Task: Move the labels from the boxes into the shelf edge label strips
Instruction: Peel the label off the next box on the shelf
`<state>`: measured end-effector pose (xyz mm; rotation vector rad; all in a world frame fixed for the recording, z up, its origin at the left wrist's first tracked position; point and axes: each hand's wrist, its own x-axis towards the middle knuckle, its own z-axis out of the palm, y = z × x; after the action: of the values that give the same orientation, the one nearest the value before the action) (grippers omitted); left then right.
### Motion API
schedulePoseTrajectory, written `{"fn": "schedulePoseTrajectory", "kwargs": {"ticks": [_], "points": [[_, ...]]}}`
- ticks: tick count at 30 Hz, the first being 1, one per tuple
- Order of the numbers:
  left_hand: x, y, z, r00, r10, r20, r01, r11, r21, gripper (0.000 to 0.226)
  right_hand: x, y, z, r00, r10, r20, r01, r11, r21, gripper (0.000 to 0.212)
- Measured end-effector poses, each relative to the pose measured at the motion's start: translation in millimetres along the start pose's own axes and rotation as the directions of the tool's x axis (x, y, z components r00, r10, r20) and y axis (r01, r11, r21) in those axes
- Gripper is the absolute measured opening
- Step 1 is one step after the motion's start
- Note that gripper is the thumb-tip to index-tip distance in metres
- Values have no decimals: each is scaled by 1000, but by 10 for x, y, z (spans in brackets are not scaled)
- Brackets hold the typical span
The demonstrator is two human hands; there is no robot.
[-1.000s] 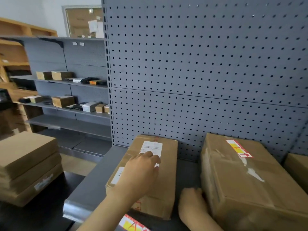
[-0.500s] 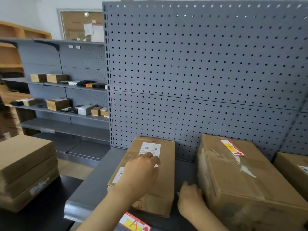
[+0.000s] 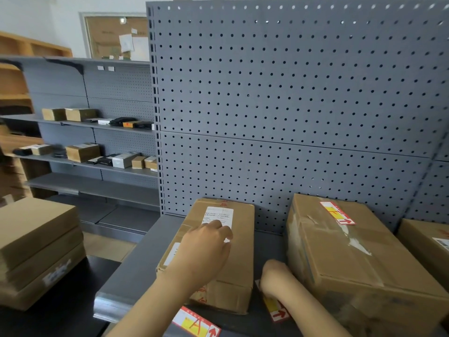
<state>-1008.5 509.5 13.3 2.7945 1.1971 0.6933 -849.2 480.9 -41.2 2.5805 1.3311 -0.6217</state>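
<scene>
My left hand (image 3: 206,249) lies on top of the left cardboard box (image 3: 240,263), fingertips touching the lower end of its white printed label (image 3: 218,215), which is flat on the box. My right hand (image 3: 277,278) sits low between this box and the larger right box (image 3: 359,259), fingers curled; a red, yellow and white arrow label (image 3: 278,311) sticks out beneath it. The right box carries a similar label (image 3: 337,212) on top. Another such label (image 3: 196,323) sits at the shelf's front edge (image 3: 107,305).
Grey pegboard (image 3: 291,105) backs the shelf. A third box (image 3: 425,244) with a barcode label stands at the far right. Flat cartons (image 3: 36,251) are stacked on a dark surface at left. Grey shelves (image 3: 92,164) with small boxes stand beyond.
My right hand has slid forward and up beside the right box, and an arrow label now shows under it. My left hand has stayed on the white label.
</scene>
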Motion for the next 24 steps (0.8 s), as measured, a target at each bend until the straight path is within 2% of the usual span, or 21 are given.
{"fn": "schedulePoseTrajectory", "kwargs": {"ticks": [11, 15, 20, 22, 24], "points": [[-40, -17, 8, 999, 14, 32, -14, 1000, 18, 29, 32, 39, -48, 1000, 27, 8, -27, 999, 44, 38], [-41, -1, -4, 999, 21, 30, -21, 1000, 7, 29, 6, 20, 23, 999, 42, -28, -39, 996, 78, 31], [-40, 29, -13, 999, 37, 11, -37, 999, 20, 29, -98, -22, -55, 985, 56, -160, -25, 981, 192, 24], [-31, 48, -21, 999, 43, 2, -43, 999, 23, 29, -193, -21, -130, 949, 67, -307, 6, 973, 230, 26], [-24, 64, -30, 999, 50, -7, -50, 998, 31, 29, -314, -21, -202, 871, 52, -488, 86, 963, 256, 25]]}}
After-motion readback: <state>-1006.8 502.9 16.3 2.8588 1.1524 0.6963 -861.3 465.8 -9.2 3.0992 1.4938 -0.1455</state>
